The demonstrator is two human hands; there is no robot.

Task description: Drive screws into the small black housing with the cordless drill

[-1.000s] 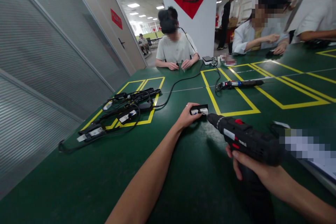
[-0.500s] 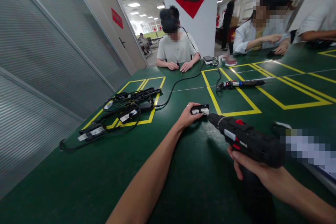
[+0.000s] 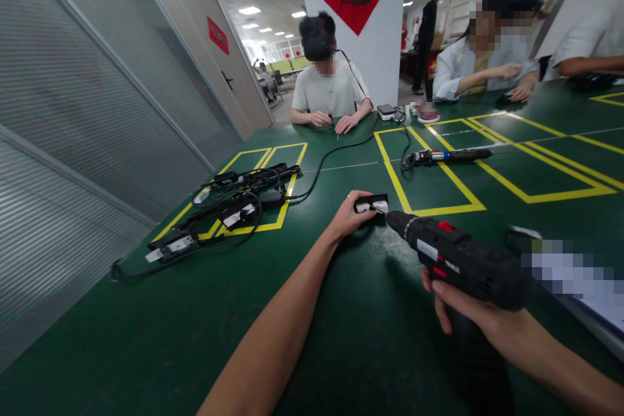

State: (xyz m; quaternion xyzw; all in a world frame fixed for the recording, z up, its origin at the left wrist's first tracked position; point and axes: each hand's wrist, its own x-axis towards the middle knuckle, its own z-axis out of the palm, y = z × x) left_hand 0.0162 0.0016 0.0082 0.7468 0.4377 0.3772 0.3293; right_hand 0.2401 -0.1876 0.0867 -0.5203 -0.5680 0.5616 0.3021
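On the green table my left hand (image 3: 351,216) is closed around the left end of a small black box-shaped part (image 3: 379,197) with a white label on its near side. My right hand (image 3: 455,302) grips the handle of a black cordless drill (image 3: 455,250) with red switches. The drill points left, and its chuck is close to the right end of the black part. Between them the bit is small, and whether it touches the part I cannot tell. The drill's body hides part of my right palm.
To the left lie black adapters with cables (image 3: 244,198) inside a yellow-taped area. A cylindrical tool with wires (image 3: 446,155) lies behind the drill. A blurred flat object (image 3: 580,279) is on the right. Across the table sit a person in a white shirt (image 3: 326,91) and others.
My two hands, the drill and the black part stay almost where they were. The person opposite has raised their head and one hand slightly.
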